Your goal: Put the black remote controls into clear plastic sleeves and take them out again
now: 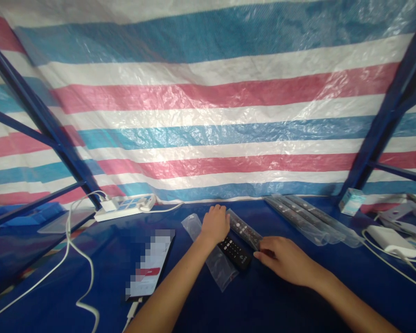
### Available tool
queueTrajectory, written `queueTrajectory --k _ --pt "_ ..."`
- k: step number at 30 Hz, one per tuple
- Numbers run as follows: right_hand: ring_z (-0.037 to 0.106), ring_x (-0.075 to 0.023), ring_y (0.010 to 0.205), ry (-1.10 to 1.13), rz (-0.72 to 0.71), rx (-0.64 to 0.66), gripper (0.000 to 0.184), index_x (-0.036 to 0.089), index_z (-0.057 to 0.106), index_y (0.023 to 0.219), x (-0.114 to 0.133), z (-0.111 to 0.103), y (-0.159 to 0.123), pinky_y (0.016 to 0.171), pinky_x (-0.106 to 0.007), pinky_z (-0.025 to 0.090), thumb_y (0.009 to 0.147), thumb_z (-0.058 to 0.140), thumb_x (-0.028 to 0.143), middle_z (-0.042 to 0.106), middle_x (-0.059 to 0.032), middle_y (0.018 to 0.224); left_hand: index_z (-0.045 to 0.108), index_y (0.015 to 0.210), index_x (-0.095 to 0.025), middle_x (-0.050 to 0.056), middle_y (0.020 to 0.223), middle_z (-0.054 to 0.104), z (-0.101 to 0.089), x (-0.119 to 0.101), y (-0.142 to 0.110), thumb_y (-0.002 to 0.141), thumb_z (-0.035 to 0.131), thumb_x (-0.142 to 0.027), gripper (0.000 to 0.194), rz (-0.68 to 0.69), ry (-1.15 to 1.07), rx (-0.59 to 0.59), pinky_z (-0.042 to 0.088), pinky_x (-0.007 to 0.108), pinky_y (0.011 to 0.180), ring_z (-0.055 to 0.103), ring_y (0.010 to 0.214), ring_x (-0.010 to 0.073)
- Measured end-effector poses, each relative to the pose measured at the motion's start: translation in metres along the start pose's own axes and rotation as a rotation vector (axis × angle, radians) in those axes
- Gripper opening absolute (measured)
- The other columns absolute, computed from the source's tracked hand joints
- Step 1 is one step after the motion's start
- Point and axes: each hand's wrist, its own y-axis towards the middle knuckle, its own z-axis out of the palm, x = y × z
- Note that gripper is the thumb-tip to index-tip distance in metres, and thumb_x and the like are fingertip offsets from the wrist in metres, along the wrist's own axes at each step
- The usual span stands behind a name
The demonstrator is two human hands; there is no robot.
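Observation:
In the head view, a black remote control (236, 254) without a bag lies slanted on the blue table. My left hand (216, 225) is closed over its upper end, hiding that part. Under and beside this hand lies a clear plastic bag (221, 269), its lower part flat. To the right is another remote control in a clear bag (244, 230). My right hand (286, 260) has its fingers closed at the lower end of that bagged remote. The thumb sits apart from the bare remote. What the fingertips of both hands touch is partly hidden.
Several bagged remotes (294, 217) lie at the back right, near a small box (352, 201) and a white adapter (392, 240) with cables. A phone (152, 266) lies left, with a power strip (125, 206) behind. Blue frame posts (377, 129) stand before striped sheeting.

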Motion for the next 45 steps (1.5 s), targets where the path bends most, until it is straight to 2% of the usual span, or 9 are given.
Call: queueTrajectory --k 3,7,17,21,24,28,35,39,45 --pt "0.058 -0.0144 0.064 0.000 0.063 -0.072 0.041 0.020 0.055 0.066 -0.005 -0.005 0.001 0.059 -0.024 0.036 0.094 0.039 0.044 0.062 -0.0019 0.071 0.068 0.103 -0.011 0.016 0.111 0.066 0.010 0.008 0.034 0.090 0.047 -0.028 0.030 -0.094 -0.074 0.095 0.045 0.032 0.090 0.060 0.108 0.0259" --pt "0.059 -0.0153 0.065 -0.009 0.096 -0.075 0.041 0.020 0.057 0.067 -0.013 -0.011 0.003 0.060 -0.024 0.036 0.095 0.037 0.044 0.062 -0.0026 0.071 0.073 0.086 -0.016 0.008 0.091 0.073 0.021 0.017 0.055 0.085 0.056 -0.026 0.021 -0.109 -0.138 0.151 0.048 0.025 0.079 0.067 0.089 0.0202" --pt "0.058 -0.0151 0.066 -0.018 0.099 -0.139 0.042 0.021 0.052 0.064 -0.021 -0.014 0.003 0.060 -0.023 0.036 0.095 0.034 0.043 0.061 -0.0013 0.068 0.068 0.097 -0.013 0.014 0.098 0.071 0.026 0.020 0.052 0.085 0.051 -0.010 0.021 -0.105 -0.153 0.084 0.046 0.028 0.084 0.065 0.097 0.0225" --pt "0.057 -0.0152 0.064 -0.025 0.103 -0.163 0.043 0.021 0.049 0.062 -0.023 -0.016 0.002 0.059 -0.024 0.036 0.095 0.034 0.043 0.060 -0.0010 0.067 0.065 0.104 -0.011 0.015 0.103 0.070 0.025 0.022 0.052 0.088 0.050 -0.015 0.022 -0.108 -0.154 0.075 0.045 0.027 0.085 0.064 0.100 0.0216" --pt "0.057 -0.0153 0.064 -0.021 0.107 -0.162 0.042 0.021 0.049 0.062 -0.022 -0.017 0.002 0.059 -0.024 0.036 0.095 0.034 0.042 0.059 -0.0009 0.067 0.069 0.094 -0.011 0.014 0.097 0.071 0.025 0.022 0.052 0.086 0.058 -0.024 0.019 -0.126 -0.155 0.104 0.046 0.026 0.080 0.066 0.095 0.0226" --pt "0.057 -0.0155 0.065 -0.008 0.098 -0.177 0.041 0.021 0.050 0.063 -0.022 -0.018 0.001 0.059 -0.024 0.036 0.095 0.035 0.041 0.059 -0.0012 0.067 0.070 0.079 -0.013 0.011 0.088 0.072 0.025 0.019 0.050 0.085 0.057 -0.019 0.016 -0.116 -0.145 0.106 0.046 0.025 0.076 0.067 0.088 0.0215" --pt "0.054 -0.0151 0.061 0.003 0.101 -0.237 0.041 0.020 0.049 0.060 -0.026 -0.022 0.001 0.058 -0.026 0.035 0.094 0.037 0.041 0.058 -0.0019 0.064 0.061 0.104 -0.017 0.011 0.100 0.069 -0.010 0.007 0.048 0.092 0.040 -0.015 0.024 -0.052 -0.076 -0.076 0.044 0.030 0.082 0.063 0.098 0.0225" --pt "0.054 -0.0158 0.060 0.013 0.124 -0.265 0.043 0.020 0.050 0.060 -0.025 -0.025 0.001 0.058 -0.026 0.035 0.093 0.035 0.044 0.059 -0.0028 0.064 0.062 0.096 -0.020 0.009 0.099 0.069 -0.039 -0.002 0.046 0.091 0.043 -0.021 0.020 0.079 0.006 -0.105 0.044 0.031 0.081 0.063 0.095 0.0227" --pt "0.059 -0.0182 0.063 0.012 0.200 -0.203 0.048 0.020 0.060 0.066 -0.022 -0.031 -0.002 0.057 -0.027 0.034 0.092 0.034 0.052 0.064 -0.0053 0.068 0.064 0.085 -0.019 0.006 0.085 0.069 -0.078 -0.014 0.044 0.087 0.047 -0.023 0.018 0.114 -0.014 -0.182 0.044 0.028 0.074 0.063 0.081 0.0197"
